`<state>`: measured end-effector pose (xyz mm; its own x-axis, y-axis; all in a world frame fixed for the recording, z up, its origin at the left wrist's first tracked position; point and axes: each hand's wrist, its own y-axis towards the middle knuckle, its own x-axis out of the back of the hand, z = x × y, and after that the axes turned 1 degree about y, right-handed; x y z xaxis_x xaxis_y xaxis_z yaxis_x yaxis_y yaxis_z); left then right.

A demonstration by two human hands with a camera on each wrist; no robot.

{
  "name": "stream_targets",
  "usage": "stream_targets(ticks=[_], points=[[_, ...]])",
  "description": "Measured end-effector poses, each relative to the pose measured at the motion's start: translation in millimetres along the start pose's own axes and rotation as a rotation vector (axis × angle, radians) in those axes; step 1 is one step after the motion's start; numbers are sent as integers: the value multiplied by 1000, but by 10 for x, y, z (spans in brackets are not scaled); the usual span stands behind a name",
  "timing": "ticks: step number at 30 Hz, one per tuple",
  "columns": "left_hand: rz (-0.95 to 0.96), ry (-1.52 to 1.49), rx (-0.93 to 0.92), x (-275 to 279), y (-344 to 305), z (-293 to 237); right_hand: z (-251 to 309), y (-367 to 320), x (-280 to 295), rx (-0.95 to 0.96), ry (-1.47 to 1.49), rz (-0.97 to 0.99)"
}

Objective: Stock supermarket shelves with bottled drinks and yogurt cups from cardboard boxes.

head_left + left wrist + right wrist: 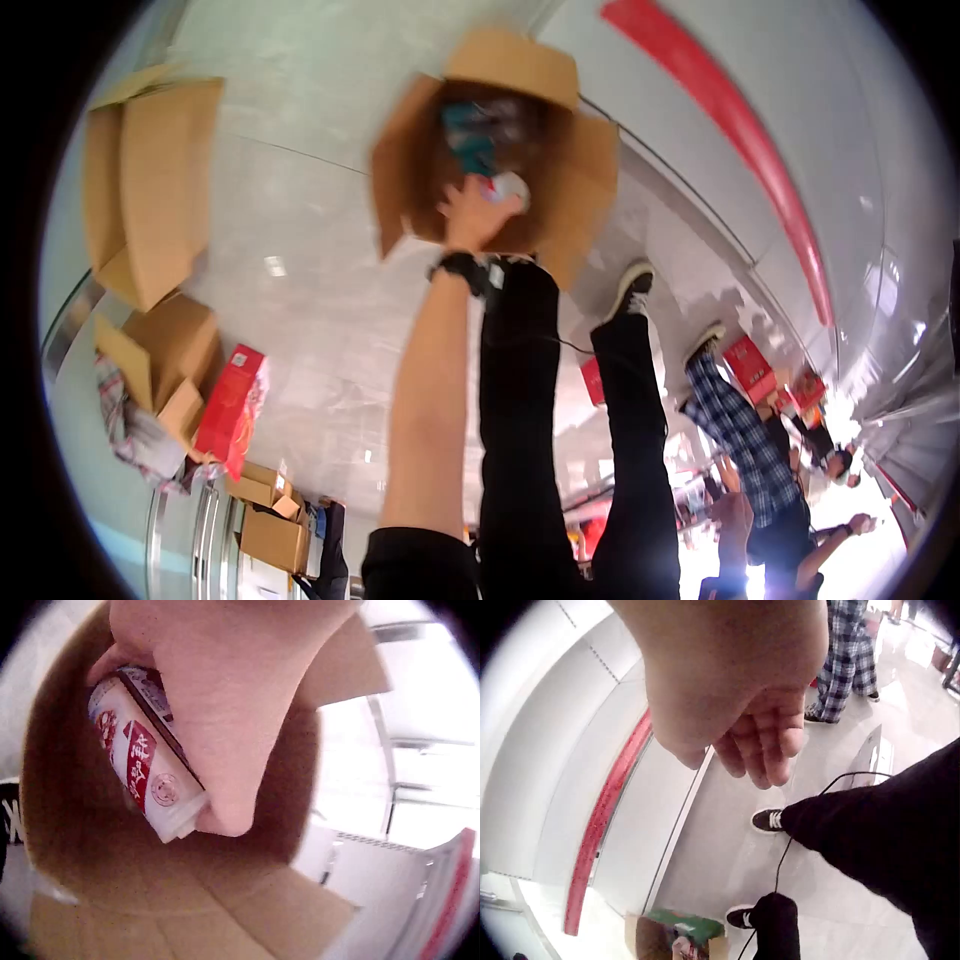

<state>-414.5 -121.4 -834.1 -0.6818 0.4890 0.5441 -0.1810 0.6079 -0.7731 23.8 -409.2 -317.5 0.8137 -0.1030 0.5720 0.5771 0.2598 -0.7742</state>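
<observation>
My left hand (pixel 475 215) reaches into an open cardboard box (pixel 395 165) on the floor, a black band around its wrist. In the left wrist view the left hand (pixel 217 697) grips a printed can (pixel 142 757) with a red label and a pale end, tilted inside the box. The can's white end (pixel 511 188) shows beside the fingers in the head view. Teal packaging (pixel 465 130) lies deeper in the box, blurred. My right hand (pixel 742 697) hangs with loosely bent fingers and nothing in it, above the floor in the right wrist view.
Another cardboard box (pixel 165 185) stands at the left, with an open carton (pixel 170 345) and a red box (pixel 230 405) below it. A red strip (pixel 740 130) runs along the white fixture at the right. A person in plaid trousers (pixel 745 435) stands nearby. A black cable (pixel 780 862) crosses my legs.
</observation>
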Motion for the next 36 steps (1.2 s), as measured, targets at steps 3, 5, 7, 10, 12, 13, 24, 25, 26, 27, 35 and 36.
stream_targets(ticks=[3, 5, 7, 10, 12, 13, 24, 25, 26, 27, 35, 36], points=[[-59, -302, -114, 805, -945, -365, 279, -103, -197, 39, 14, 106], [-183, -587, -283, 1187, -1601, -537, 415, -152, -234, 199, -54, 134], [-159, -715, -402, 1570, -2330, -760, 916, -433, -443, 296, 45, 239], [6, -1008, -442, 2306, -3668, -1345, 1603, -965, -523, 550, 48, 365], [31, -949, -592, 2542, -4289, -1588, 2154, -1491, -582, 574, 161, 450], [67, -930, -651, 2706, -4589, -1772, 2109, -1449, -484, 720, 82, 465], [556, -602, -1052, 3444, -6113, -3478, 2938, -2643, 627, 1502, 94, 149], [593, -527, -1096, 3457, -6175, -3621, 2945, -2633, 704, 1521, 122, 57], [551, -437, -1186, 3317, -6321, -3789, 2878, -2642, 919, 1526, 118, -37], [546, -402, -1203, 3245, -6390, -3908, 2842, -2597, 1008, 1536, 152, -54], [785, -217, -1134, 2844, -7141, -5035, 2647, -1911, 1776, 1459, 568, -237], [841, -252, -1095, 2793, -7197, -5170, 2684, -1847, 1908, 1436, 724, -182]])
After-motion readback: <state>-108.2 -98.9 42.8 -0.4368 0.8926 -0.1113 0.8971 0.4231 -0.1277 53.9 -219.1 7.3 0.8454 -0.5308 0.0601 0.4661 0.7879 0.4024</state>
